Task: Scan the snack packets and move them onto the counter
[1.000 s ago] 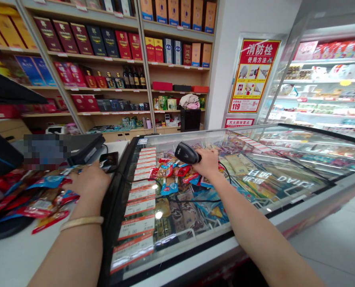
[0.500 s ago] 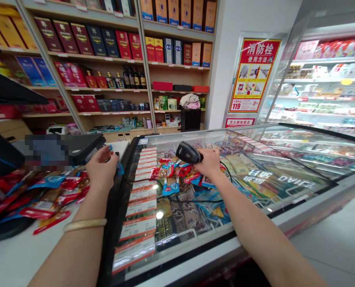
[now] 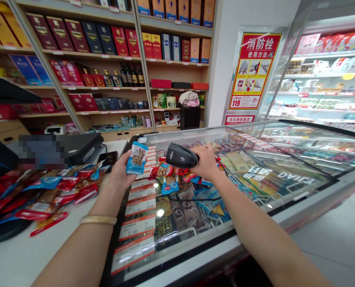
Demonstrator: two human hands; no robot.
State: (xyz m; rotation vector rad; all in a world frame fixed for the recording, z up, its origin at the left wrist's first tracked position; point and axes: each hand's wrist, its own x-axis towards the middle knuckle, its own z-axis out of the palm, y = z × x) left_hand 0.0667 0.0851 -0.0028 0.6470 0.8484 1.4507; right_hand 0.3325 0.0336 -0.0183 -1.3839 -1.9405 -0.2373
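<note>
My left hand (image 3: 122, 172) is closed on a small blue snack packet (image 3: 137, 158) with a clear window showing brown food. It holds the packet up over the freezer's left edge. In my right hand (image 3: 206, 161) is a black barcode scanner (image 3: 181, 155), its head pointing left toward the packet, with a gap between them. Beneath the scanner, a pile of red and blue snack packets (image 3: 170, 185) lies on the freezer's glass lid. A larger heap of similar packets (image 3: 58, 191) covers part of the white counter on the left.
The chest freezer (image 3: 237, 235) with its glass top stretches to the right. The scanner's black cable (image 3: 192, 200) loops across the glass. A dark phone-like object (image 3: 108, 158) and a black machine (image 3: 78, 147) stand on the counter. Shelves of boxes (image 3: 117, 56) line the back wall.
My left hand has moved right, away from the counter, and turned the blue packet into full view. The scanner has shifted slightly left and its head has turned toward the packet.
</note>
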